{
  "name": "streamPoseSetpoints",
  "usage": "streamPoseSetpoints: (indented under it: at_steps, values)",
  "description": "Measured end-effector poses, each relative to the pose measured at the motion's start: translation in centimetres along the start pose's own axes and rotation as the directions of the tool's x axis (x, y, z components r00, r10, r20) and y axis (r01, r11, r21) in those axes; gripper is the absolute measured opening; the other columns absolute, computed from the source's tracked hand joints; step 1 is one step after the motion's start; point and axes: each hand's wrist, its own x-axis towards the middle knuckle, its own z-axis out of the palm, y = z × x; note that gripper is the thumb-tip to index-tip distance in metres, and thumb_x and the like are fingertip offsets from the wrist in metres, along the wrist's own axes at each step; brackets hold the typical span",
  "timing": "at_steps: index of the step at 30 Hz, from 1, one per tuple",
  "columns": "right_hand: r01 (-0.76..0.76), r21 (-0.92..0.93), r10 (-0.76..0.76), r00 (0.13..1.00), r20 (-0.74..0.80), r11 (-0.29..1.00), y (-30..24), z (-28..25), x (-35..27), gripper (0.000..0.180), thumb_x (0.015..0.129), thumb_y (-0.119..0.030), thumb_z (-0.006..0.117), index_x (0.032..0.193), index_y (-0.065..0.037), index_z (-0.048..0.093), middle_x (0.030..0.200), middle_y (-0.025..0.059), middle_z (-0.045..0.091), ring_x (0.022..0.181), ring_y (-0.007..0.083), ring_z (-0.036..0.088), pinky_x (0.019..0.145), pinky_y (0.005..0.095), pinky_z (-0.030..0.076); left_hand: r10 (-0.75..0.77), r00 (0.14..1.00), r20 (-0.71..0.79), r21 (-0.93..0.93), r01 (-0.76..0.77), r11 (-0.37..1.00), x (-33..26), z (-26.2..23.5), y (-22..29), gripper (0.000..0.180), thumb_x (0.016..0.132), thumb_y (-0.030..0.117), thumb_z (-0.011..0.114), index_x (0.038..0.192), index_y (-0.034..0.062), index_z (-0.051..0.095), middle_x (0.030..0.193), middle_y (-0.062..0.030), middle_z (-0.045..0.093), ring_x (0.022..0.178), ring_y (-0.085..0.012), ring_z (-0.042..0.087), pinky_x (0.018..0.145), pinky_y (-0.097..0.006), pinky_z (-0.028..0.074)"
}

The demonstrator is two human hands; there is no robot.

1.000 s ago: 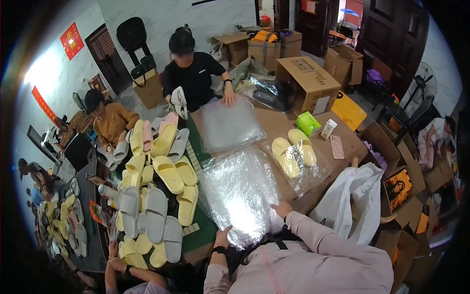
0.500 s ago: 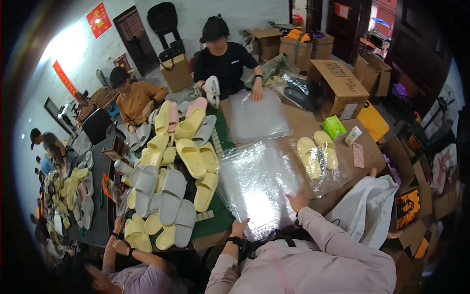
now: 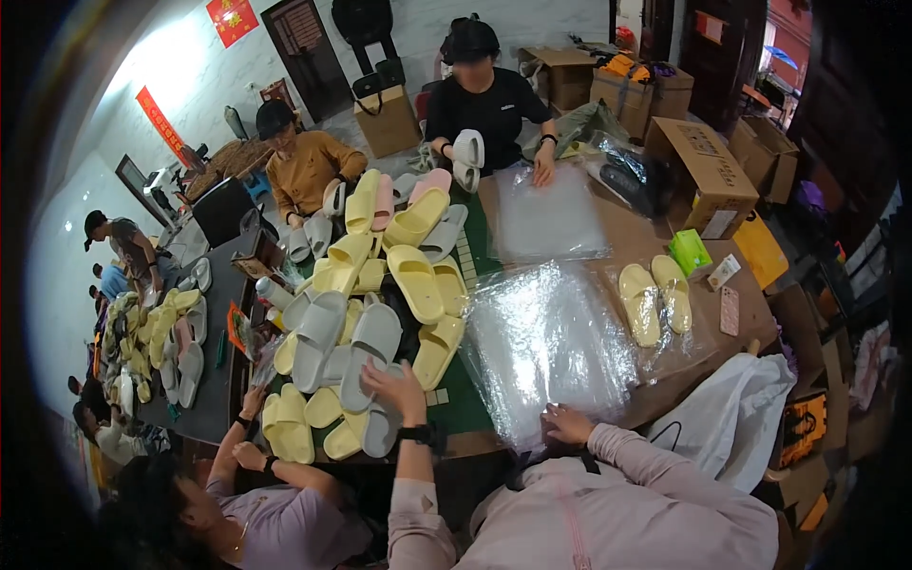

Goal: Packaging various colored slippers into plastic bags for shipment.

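Observation:
My left hand [image 3: 397,391] is open, its fingers spread over a grey slipper [image 3: 372,347] at the near side of a pile; whether the fingertips touch it I cannot tell. Grey and yellow slippers lie heaped there, among them a yellow slipper [image 3: 414,283]. On a stack of clear plastic bags [image 3: 541,332], my right hand [image 3: 568,425] lies flat at the near edge. To the right of this stack, a pair of yellow slippers [image 3: 641,306] rests on clear plastic film.
Across the table, a person [image 3: 489,114] holds grey slippers [image 3: 467,157] and touches another bag stack [image 3: 551,214]. Other people work at the left. A cardboard box [image 3: 703,176], green tissue pack [image 3: 690,252] and pink phone [image 3: 730,311] stand or lie right. A white sack [image 3: 727,408] hangs nearby.
My left hand has left the bag stack's near edge and moved left to the slippers. My right hand has shifted onto the stack's near edge. The whole view has swung left.

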Motion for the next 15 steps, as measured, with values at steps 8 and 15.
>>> streamPoseSetpoints:
  at_steps: [8,15]
  values:
    - [-0.065,0.122,0.048,0.989,0.139,0.990,-1.3,0.3,0.9,0.056,0.081,-0.040,0.056,0.131,-0.019,0.040,0.143,0.0116,0.027,0.130,0.0381,0.025,0.098,0.0575,0.031,0.096,0.976,0.198,0.437,-0.175,0.882,9.4,-3.7,-8.9,0.075,0.068,0.028,0.072,0.134,0.0261,0.037,0.141,-0.0324,0.010,0.129,-0.0516,0.010,0.104,-0.057,0.013]
    - [-0.104,-0.037,0.108,0.986,0.127,0.994,-1.6,0.5,-0.1,0.062,0.080,-0.040,0.058,0.134,-0.021,0.036,0.145,0.0095,0.023,0.132,0.0358,0.022,0.099,0.0615,0.027,0.047,0.969,0.244,0.251,-0.110,0.962,13.3,-1.9,-11.0,0.069,0.060,0.041,0.076,0.124,0.0334,0.051,0.141,-0.0323,0.011,0.129,-0.0471,0.017,0.107,-0.049,0.016]
